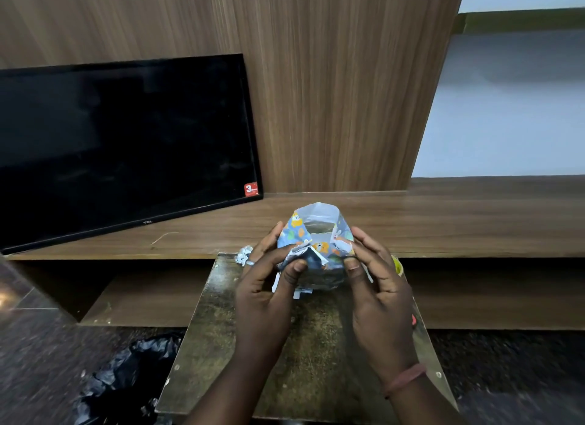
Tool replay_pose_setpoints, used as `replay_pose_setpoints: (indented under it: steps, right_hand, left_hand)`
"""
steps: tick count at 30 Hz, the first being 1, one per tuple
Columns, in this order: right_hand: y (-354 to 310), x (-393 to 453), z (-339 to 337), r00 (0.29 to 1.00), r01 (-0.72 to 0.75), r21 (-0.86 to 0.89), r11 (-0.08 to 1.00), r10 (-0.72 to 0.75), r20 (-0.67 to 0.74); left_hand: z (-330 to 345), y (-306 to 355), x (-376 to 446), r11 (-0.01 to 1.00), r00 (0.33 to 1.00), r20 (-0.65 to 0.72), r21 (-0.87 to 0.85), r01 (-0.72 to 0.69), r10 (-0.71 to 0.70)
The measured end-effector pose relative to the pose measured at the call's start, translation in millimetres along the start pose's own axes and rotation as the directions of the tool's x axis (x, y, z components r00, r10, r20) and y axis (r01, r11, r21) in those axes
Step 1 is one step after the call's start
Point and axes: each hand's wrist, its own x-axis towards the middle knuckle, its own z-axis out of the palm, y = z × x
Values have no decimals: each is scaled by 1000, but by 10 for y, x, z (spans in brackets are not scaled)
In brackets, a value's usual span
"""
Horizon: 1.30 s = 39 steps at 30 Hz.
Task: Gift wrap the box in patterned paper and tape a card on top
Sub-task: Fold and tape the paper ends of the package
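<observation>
A small box sits half wrapped in blue patterned paper with orange and green cartoon figures. It is held just above the far end of a glass-topped table. The paper's far end stands open, showing its white inside. My left hand grips the left side, its thumb pressing a crumpled paper flap on the near face. On the right side, my right hand holds the parcel, with thumb and fingers curled round the paper edge. No card is visible.
A crumpled paper scrap lies at the table's far left corner. A yellow object and a red one peek out behind my right hand. A black TV leans on the wooden shelf. A black plastic bag lies on the floor.
</observation>
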Motion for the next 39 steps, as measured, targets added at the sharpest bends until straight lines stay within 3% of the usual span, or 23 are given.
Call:
replay_pose_setpoints:
  steps: [4,10,18,21,24,29,32,39]
  right_hand:
    - [-8,2,16,999,-34,-28,999,33,-39]
    - [12,20,23,992,-119,80,990,122,-42]
    - [53,45,41,978,-190,195,962,203,-47]
    - [50,63,29,963,-250,295,922,269,-27]
    - [80,77,10,951,-298,333,895,310,19]
    - [107,111,-9,918,-395,372,840,374,130]
    - [108,101,6,906,-420,400,815,399,139]
    - [17,144,-62,901,-433,440,787,365,234]
  left_hand:
    - [31,15,-22,1000,1000,-26,18,9,-9]
    - [113,52,-34,993,989,-99,37,116,-112]
    - [153,39,-34,991,988,-117,81,109,-99]
    - [149,30,-52,994,989,-108,20,108,-105]
    - [145,37,-54,983,989,-96,-153,98,-113]
    - [92,40,-29,956,984,-8,-239,169,-176]
    - [93,50,-41,943,970,115,-233,235,-213]
    - [97,113,9,864,922,264,-348,364,-282]
